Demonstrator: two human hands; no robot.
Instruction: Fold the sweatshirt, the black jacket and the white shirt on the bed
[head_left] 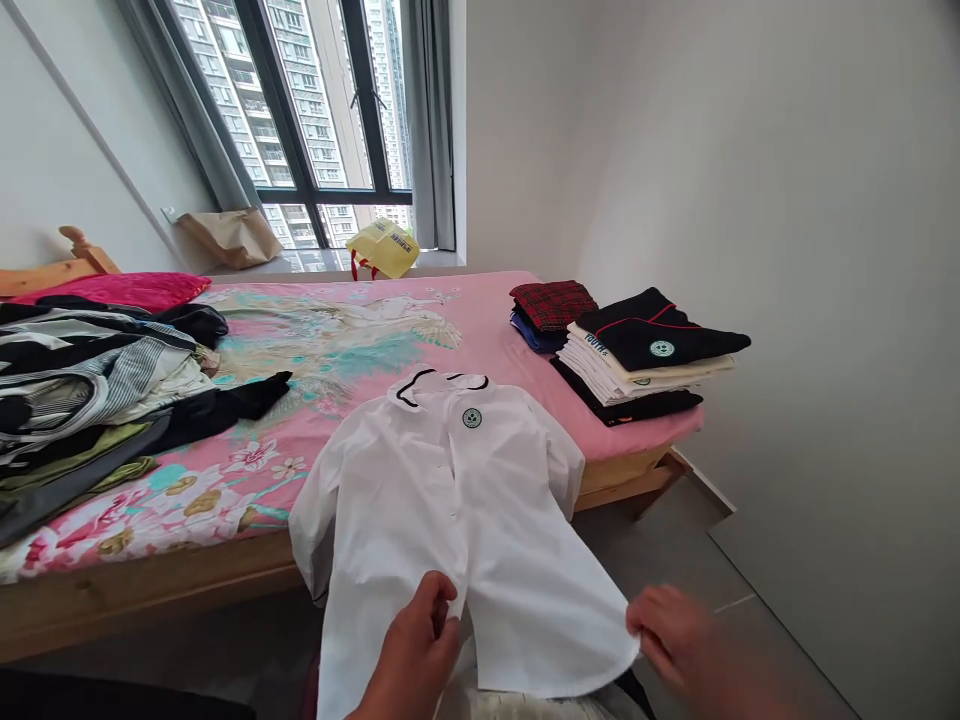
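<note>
A white short-sleeved shirt (405,480) with dark trim on its collar and a round green badge on the chest is spread front side up. Its collar end rests on the bed, while the lower part hangs over the bed's edge toward me. My right hand (671,635), slightly blurred, pinches the shirt's lower corner at the right and holds the hem out sideways. Near the front opening, my left hand (420,645) is closed with thumb and finger together on the shirt's other front panel; the exact grip is partly hidden.
Folded dark tops and white shirts form a stack (637,365) at the bed's right end, beside a folded red plaid garment (553,305). Loose clothes (97,390) heap at the left. A yellow bag (384,248) and a brown paper bag (232,237) sit by the window.
</note>
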